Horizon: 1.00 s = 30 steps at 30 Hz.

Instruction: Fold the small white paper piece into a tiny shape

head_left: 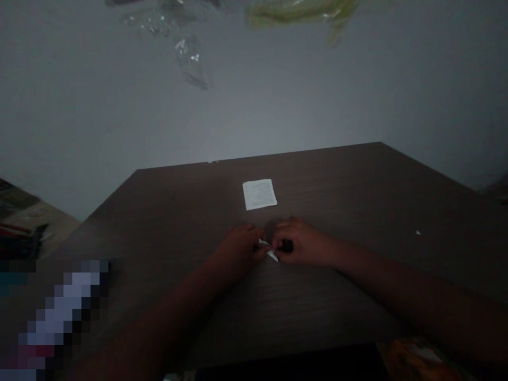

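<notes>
Both my hands rest on a dark wooden table (357,201), meeting near its middle. My left hand (240,246) is closed, pinching one side of a small white folded piece of paper (270,252). My right hand (301,243) is closed on the paper's other side and also hides a small dark object (286,245) I cannot make out. A square white sheet of paper (259,193) with faint print lies flat on the table just beyond my hands, apart from them.
A tiny white scrap (418,232) lies on the table to the right. Clear plastic wrapping (190,61) and a greenish bag (301,11) hang on the grey wall. A blurred patch covers the lower left. Cluttered items sit at far left.
</notes>
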{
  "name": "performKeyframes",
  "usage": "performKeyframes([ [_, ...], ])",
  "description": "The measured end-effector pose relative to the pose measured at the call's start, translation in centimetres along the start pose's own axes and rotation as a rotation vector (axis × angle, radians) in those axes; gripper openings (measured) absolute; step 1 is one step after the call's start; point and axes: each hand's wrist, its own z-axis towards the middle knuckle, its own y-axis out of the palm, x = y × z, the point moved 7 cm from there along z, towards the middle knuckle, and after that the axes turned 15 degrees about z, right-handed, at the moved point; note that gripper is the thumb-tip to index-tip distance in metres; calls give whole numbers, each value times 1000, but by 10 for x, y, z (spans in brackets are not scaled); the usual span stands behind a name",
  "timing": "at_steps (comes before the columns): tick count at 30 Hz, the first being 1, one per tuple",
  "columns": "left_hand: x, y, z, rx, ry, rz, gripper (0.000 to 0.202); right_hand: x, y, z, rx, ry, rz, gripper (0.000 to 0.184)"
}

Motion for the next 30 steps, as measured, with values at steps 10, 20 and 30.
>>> performKeyframes([
  [10,-3,2,-1,-18,20,-66,7,4,4,3,1,48,-9,11],
  [20,-8,7,2,35,31,-81,5,5,3,8,37,120,-11,14],
  [30,-8,7,2,-2,8,-89,6,-3,2,1,-9,132,-35,23],
])
